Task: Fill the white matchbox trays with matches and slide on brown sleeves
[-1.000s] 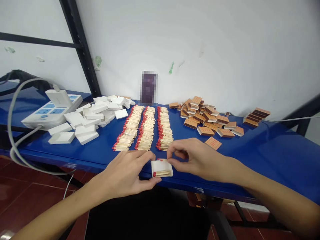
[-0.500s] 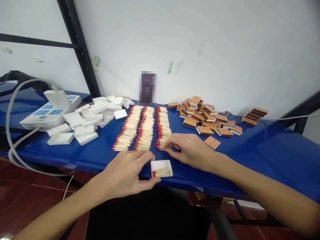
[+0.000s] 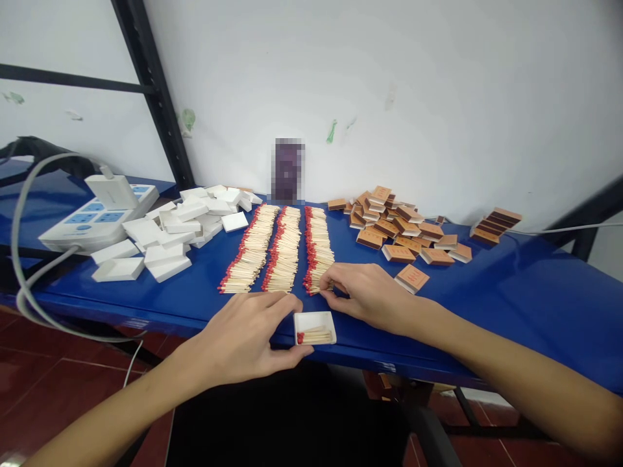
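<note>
At the front edge of the table, my left hand (image 3: 250, 337) grips a small white matchbox tray (image 3: 312, 320) by its left side, thumb below and fingers above. Inside that tray lie several red-headed matches (image 3: 316, 336) along its near side. My right hand (image 3: 365, 292) is pinched at the near end of the rightmost row of matches (image 3: 318, 250), its fingertips on the match ends; how many it grips is hidden. Two more rows, the middle row (image 3: 282, 253) and the left row (image 3: 250, 253), run alongside, heads to the left.
White empty trays (image 3: 180, 220) are heaped at the left beside a power strip (image 3: 97, 214) with a cable. Orange matchbox sleeves (image 3: 399, 227) lie piled on the right, with a small stack (image 3: 496, 226) farther right. A blurred dark object (image 3: 288, 170) stands against the wall.
My right hand has shifted very slightly left and down at the near end of the right row. My left hand and the tray stay in place.
</note>
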Tool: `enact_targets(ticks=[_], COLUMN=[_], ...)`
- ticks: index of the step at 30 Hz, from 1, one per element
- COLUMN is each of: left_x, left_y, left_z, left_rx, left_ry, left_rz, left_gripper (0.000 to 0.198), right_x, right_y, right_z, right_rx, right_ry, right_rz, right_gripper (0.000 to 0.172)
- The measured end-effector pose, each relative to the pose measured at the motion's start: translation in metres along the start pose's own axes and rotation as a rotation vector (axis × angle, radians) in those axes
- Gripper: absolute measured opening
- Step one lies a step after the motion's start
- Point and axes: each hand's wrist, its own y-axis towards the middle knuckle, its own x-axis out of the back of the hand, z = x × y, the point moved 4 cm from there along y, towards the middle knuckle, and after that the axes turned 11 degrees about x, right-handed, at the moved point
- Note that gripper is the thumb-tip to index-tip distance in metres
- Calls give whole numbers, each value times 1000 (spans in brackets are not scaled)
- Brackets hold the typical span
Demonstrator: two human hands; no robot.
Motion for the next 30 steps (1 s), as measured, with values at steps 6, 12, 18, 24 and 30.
enact_targets(ticks=[6, 12, 18, 24, 30], left_x=[0, -1, 0, 0, -1], left_y=[1, 1, 0, 0, 0], left_z=[0, 1, 0, 2, 3], left_rx=[-3, -3, -10, -2, 4], left_ry=[-4, 4, 5, 1, -34], left_rz=[-1, 8, 3, 8, 4], left_gripper=[26, 26, 25, 26, 25], right_x=[1, 3, 2, 8, 11], right_y=[-2, -2, 0, -1, -3], right_z=[1, 2, 3, 5, 31], right_rx=[7, 7, 12, 34, 117], right_ry=[-9, -20, -21, -10, 257], right_rz=[1, 25, 61, -7, -11], right_gripper=[5, 7, 7, 6, 6])
